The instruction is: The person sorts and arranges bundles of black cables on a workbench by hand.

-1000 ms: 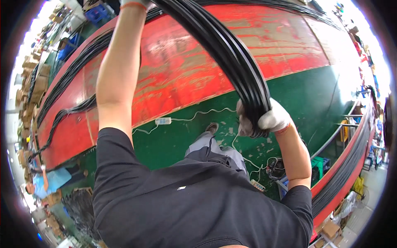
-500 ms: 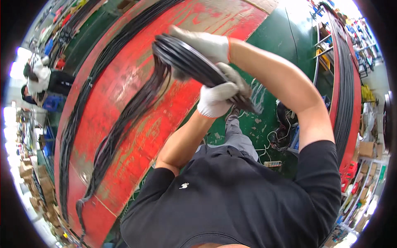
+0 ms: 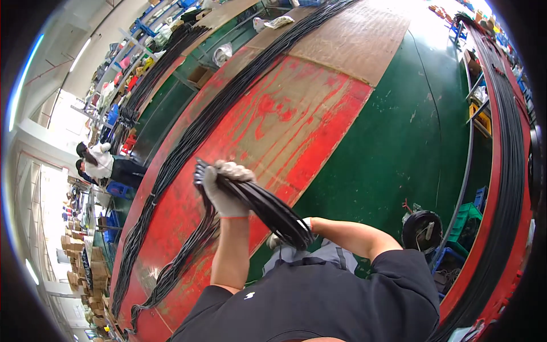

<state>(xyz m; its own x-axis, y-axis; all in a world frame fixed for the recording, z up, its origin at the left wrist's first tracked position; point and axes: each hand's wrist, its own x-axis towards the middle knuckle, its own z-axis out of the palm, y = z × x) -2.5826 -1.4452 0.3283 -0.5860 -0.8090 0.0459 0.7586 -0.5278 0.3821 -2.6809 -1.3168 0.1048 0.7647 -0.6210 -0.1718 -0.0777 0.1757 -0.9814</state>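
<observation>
I log a long black cable bundle (image 3: 196,131) along the red worktop (image 3: 273,108), then the gloved left hand (image 3: 229,185) clenched on a black cable hank (image 3: 268,208), which slants from above that surface toward the waist. Gloved right hand (image 3: 308,223): mostly hidden behind the hank's lower bend, grip I cannot tell. Far right, black cables (image 3: 501,125) line a second worktop (image 3: 517,251).

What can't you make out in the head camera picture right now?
In the head view:
- Right hand: mostly hidden by the black cable bundle, so its grip is unclear.
- Red bench on the right: its near end is cut off by the lower edge.
- Person in white at far left: too small to tell what their hands are doing.
</observation>
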